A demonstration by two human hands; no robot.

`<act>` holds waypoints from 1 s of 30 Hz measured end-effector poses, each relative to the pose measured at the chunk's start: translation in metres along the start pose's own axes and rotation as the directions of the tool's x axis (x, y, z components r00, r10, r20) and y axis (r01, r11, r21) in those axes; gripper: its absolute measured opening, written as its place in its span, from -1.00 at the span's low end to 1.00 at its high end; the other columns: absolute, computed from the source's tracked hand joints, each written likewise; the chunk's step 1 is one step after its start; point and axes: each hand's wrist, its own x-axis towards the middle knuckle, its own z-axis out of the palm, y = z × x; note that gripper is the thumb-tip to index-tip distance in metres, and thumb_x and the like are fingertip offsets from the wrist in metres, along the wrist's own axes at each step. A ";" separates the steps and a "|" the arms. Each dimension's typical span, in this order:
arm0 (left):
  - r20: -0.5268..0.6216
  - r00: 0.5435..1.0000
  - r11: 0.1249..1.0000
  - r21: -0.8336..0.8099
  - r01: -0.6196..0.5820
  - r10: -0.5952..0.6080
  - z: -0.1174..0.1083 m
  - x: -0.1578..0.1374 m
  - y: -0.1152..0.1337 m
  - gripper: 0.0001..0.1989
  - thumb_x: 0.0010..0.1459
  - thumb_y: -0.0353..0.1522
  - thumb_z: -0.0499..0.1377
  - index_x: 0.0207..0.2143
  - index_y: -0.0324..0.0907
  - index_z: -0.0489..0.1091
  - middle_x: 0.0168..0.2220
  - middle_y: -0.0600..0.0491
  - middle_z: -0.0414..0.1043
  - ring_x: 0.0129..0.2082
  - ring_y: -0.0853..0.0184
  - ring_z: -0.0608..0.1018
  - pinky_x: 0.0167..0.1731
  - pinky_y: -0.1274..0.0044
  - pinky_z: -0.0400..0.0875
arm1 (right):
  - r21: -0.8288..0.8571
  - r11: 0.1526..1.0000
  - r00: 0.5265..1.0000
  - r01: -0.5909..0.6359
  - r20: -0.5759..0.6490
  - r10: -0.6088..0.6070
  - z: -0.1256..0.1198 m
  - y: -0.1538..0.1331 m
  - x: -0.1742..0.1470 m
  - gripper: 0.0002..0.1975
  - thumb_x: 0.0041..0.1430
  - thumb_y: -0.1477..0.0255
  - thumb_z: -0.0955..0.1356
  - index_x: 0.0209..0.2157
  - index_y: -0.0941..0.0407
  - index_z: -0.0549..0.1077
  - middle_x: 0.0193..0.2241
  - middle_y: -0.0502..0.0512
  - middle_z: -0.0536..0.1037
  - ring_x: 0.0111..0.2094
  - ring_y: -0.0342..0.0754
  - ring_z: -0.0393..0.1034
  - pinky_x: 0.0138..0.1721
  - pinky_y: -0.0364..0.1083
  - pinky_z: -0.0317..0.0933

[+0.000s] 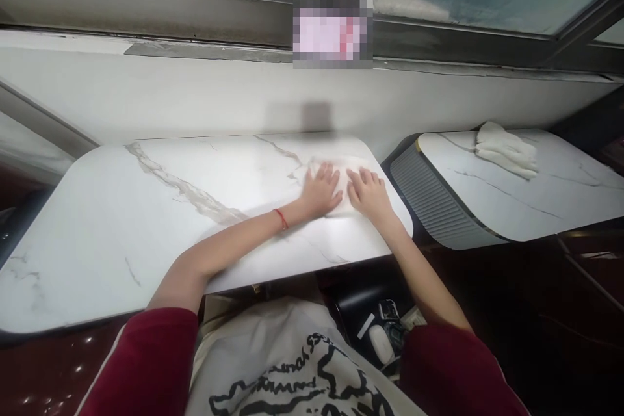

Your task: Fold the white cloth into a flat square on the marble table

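Note:
A thin white cloth [341,210] is spread flat near the right end of a white marble-patterned tabletop [160,234]. My left hand [322,192] rests palm down on its left part, fingers spread; a red string bracelet circles that wrist. On the cloth's right part lies my right hand [369,194], also palm down with fingers apart. A small gap separates the two hands. Much of the cloth is hidden beneath them, and its edges blend into the white surface.
To the right stands a second marble-patterned table [487,195] with a ribbed grey side, bearing a crumpled off-white cloth [506,148]. A white wall [195,97] and a window frame [463,42] rise behind. Small items, including a white rounded object [381,344], lie below the front edge.

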 end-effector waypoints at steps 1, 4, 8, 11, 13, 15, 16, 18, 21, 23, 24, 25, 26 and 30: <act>-0.002 0.999 0.999 -0.003 -0.038 0.038 0.001 -0.007 0.011 -0.39 0.41 -0.22 -0.06 0.37 -0.40 0.16 0.43 -0.38 0.03 0.45 -0.12 0.10 0.29 -0.07 0.11 | -0.005 1.000 1.000 -0.025 -0.003 0.025 -0.005 0.002 -0.018 -0.45 0.41 0.34 0.07 0.24 0.20 0.43 0.17 0.44 0.44 0.06 0.28 0.32 -0.01 0.15 0.22; -0.029 0.984 0.984 -0.021 -0.175 0.174 0.004 -0.031 0.042 -0.38 0.40 -0.18 -0.07 0.36 -0.38 0.19 0.40 -0.39 0.11 0.43 -0.16 0.14 0.24 -0.07 0.19 | 0.000 0.994 0.994 -0.109 -0.032 0.109 -0.022 0.004 -0.075 -0.46 0.40 0.32 0.10 0.22 0.18 0.45 0.17 0.44 0.45 0.06 0.30 0.36 0.00 0.18 0.26; -0.052 0.926 0.922 -0.079 -0.378 0.375 0.006 -0.056 0.068 -0.29 0.38 -0.07 -0.06 0.36 -0.41 0.19 0.37 -0.44 0.17 0.38 -0.21 0.23 0.13 -0.01 0.32 | 0.047 0.975 0.973 -0.217 -0.064 0.220 -0.037 0.005 -0.133 -0.43 0.37 0.32 0.12 0.34 0.00 0.33 0.17 0.41 0.46 0.08 0.36 0.38 0.00 0.27 0.28; -0.066 0.900 0.891 -0.130 -0.435 0.430 0.005 -0.059 0.070 -0.23 0.34 -0.01 0.00 0.36 -0.41 0.20 0.35 -0.46 0.18 0.37 -0.20 0.25 0.13 0.01 0.32 | 0.085 0.971 0.971 -0.224 -0.061 0.230 -0.039 0.011 -0.144 -0.44 0.38 0.31 0.12 0.34 -0.04 0.34 0.19 0.38 0.44 0.13 0.33 0.37 0.04 0.27 0.28; -0.070 0.899 0.887 -0.146 -0.438 0.432 0.005 -0.053 0.065 -0.24 0.32 -0.01 0.04 0.37 -0.36 0.21 0.36 -0.42 0.18 0.39 -0.15 0.24 0.19 0.01 0.27 | 0.098 0.972 0.974 -0.213 -0.057 0.219 -0.036 0.018 -0.136 -0.46 0.38 0.31 0.12 0.30 -0.01 0.39 0.20 0.38 0.44 0.17 0.31 0.36 0.06 0.26 0.28; -0.065 0.906 0.895 -0.141 -0.423 0.418 0.006 -0.042 0.056 -0.27 0.33 -0.02 0.06 0.38 -0.30 0.20 0.38 -0.37 0.17 0.40 -0.10 0.23 0.25 0.01 0.21 | 0.093 0.977 0.980 -0.191 -0.045 0.196 -0.031 0.027 -0.118 -0.47 0.39 0.32 0.11 0.26 0.03 0.43 0.20 0.39 0.45 0.19 0.29 0.36 0.07 0.23 0.29; -0.057 0.913 0.904 -0.130 -0.408 0.404 0.006 -0.036 0.050 -0.27 0.33 -0.03 0.06 0.38 -0.29 0.19 0.38 -0.36 0.16 0.41 -0.08 0.22 0.28 0.02 0.18 | 0.087 0.981 0.984 -0.173 -0.035 0.176 -0.028 0.031 -0.106 -0.47 0.40 0.32 0.11 0.25 0.07 0.45 0.21 0.40 0.44 0.20 0.27 0.35 0.07 0.21 0.30; -0.038 0.933 0.928 -0.101 -0.359 0.357 0.006 -0.023 0.038 -0.27 0.33 -0.03 0.08 0.38 -0.30 0.19 0.39 -0.37 0.15 0.41 -0.07 0.21 0.30 0.04 0.16 | 0.077 0.990 0.993 -0.117 0.001 0.117 -0.021 0.040 -0.077 -0.47 0.41 0.33 0.10 0.24 0.13 0.45 0.22 0.41 0.43 0.22 0.25 0.34 0.08 0.19 0.31; -0.025 0.973 0.971 -0.053 -0.232 0.231 0.005 -0.006 0.017 -0.27 0.35 -0.03 0.08 0.38 -0.32 0.18 0.40 -0.38 0.13 0.42 -0.08 0.20 0.29 0.05 0.17 | 0.082 0.997 0.997 0.002 0.082 -0.008 -0.010 0.047 -0.022 -0.47 0.40 0.34 0.11 0.27 0.14 0.41 0.25 0.41 0.41 0.25 0.24 0.31 0.08 0.19 0.30; -0.027 0.990 0.990 -0.025 -0.136 0.135 0.003 0.004 -0.001 -0.27 0.36 -0.02 0.06 0.38 -0.32 0.17 0.41 -0.37 0.11 0.43 -0.08 0.18 0.29 0.05 0.17 | 0.091 0.993 0.988 0.070 0.134 -0.081 -0.002 0.047 0.018 -0.47 0.40 0.36 0.12 0.28 0.16 0.39 0.26 0.41 0.39 0.25 0.24 0.30 0.08 0.19 0.30; -0.028 0.995 0.996 -0.014 -0.094 0.093 0.001 0.008 -0.011 -0.27 0.37 -0.02 0.05 0.39 -0.32 0.17 0.41 -0.37 0.10 0.43 -0.08 0.17 0.29 0.06 0.16 | 0.099 0.990 0.981 0.100 0.158 -0.114 0.002 0.045 0.037 -0.47 0.40 0.36 0.12 0.29 0.16 0.38 0.28 0.41 0.37 0.25 0.23 0.29 0.09 0.18 0.29; -0.028 0.998 0.998 -0.004 -0.058 0.058 -0.001 0.011 -0.021 -0.28 0.37 -0.02 0.04 0.39 -0.31 0.17 0.42 -0.36 0.09 0.43 -0.07 0.17 0.29 0.06 0.15 | 0.106 0.987 0.975 0.125 0.172 -0.142 0.006 0.042 0.054 -0.47 0.41 0.36 0.12 0.30 0.16 0.36 0.28 0.41 0.36 0.26 0.23 0.29 0.10 0.18 0.28; -0.027 0.999 1.000 0.004 -0.029 0.029 -0.004 0.015 -0.031 -0.28 0.37 -0.02 0.03 0.39 -0.30 0.16 0.42 -0.34 0.09 0.44 -0.06 0.16 0.30 0.07 0.14 | 0.106 0.984 0.972 0.143 0.175 -0.160 0.010 0.037 0.071 -0.47 0.40 0.38 0.12 0.31 0.16 0.35 0.28 0.42 0.36 0.25 0.22 0.29 0.10 0.17 0.27; -0.036 0.998 0.998 0.032 0.061 -0.060 -0.014 0.023 -0.070 -0.31 0.37 -0.04 0.03 0.40 -0.21 0.16 0.43 -0.26 0.11 0.44 0.03 0.16 0.31 0.13 0.13 | 0.096 0.979 0.967 0.182 0.164 -0.196 0.021 0.009 0.119 -0.46 0.39 0.42 0.09 0.31 0.19 0.32 0.27 0.45 0.35 0.22 0.26 0.27 0.06 0.16 0.24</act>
